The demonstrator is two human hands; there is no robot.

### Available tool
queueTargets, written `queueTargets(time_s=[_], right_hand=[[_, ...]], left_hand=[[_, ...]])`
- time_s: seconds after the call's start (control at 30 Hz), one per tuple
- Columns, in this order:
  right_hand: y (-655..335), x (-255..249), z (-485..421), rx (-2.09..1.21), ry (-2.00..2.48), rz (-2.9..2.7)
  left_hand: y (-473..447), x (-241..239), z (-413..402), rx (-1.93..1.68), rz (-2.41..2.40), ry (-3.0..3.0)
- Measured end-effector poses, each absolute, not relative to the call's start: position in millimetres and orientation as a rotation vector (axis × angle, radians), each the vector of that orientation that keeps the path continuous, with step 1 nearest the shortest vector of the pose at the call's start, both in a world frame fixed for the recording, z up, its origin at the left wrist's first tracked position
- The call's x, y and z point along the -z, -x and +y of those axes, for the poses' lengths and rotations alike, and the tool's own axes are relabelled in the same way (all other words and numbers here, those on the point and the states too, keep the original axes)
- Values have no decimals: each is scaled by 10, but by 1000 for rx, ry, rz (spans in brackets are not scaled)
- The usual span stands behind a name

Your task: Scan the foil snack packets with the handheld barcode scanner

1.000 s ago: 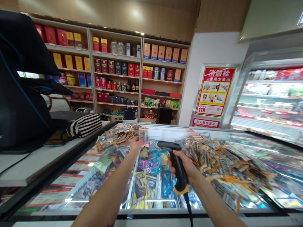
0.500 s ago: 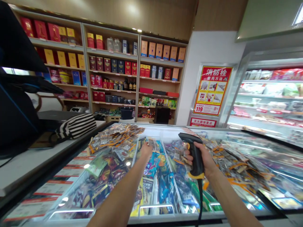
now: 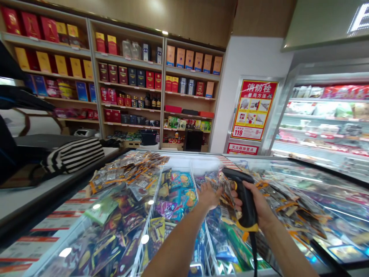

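Observation:
A black and yellow barcode scanner (image 3: 247, 204) is gripped upright in my right hand (image 3: 261, 204), its head tilted to the left and its cord hanging down. Clear packets with orange edges (image 3: 227, 194) lie close behind the scanner, by the fingers of that hand; whether those fingers also hold them I cannot tell. My left hand (image 3: 210, 195) reaches over the freezer beside these packets, fingers stretched out and apart, fingertips near or touching them. Loose piles of similar packets lie to the left (image 3: 129, 171) and right (image 3: 291, 204) on the freezer's glass.
Below the glass, wire baskets (image 3: 147, 223) hold colourful bagged goods (image 3: 180, 192). A striped black and white bag (image 3: 76, 156) sits on the counter at left. Shelves of boxes (image 3: 131, 75) stand behind, with a red sign (image 3: 253, 109) and a lit display fridge (image 3: 325, 119) at right.
My left hand has moved right, from above the middle basket to the packets beside the scanner, and its fingers have spread. The scanner stays in my right hand. The view has shifted slightly right.

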State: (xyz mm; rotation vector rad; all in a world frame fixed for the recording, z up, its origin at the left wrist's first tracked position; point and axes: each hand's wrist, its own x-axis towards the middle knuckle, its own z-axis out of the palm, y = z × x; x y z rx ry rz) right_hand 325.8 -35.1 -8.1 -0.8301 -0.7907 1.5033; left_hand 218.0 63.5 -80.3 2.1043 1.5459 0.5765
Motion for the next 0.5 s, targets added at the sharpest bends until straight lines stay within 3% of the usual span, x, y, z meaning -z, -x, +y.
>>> queueTargets(time_s=[0.27, 0.5], right_hand=[[-2938, 117, -248, -1559, 838, -842], [-2529, 141, -214, -1660, 838, -893]], left_hand=[[-744, 600, 933, -878, 2207, -1930], [221, 711, 750, -705, 2340, -1843]])
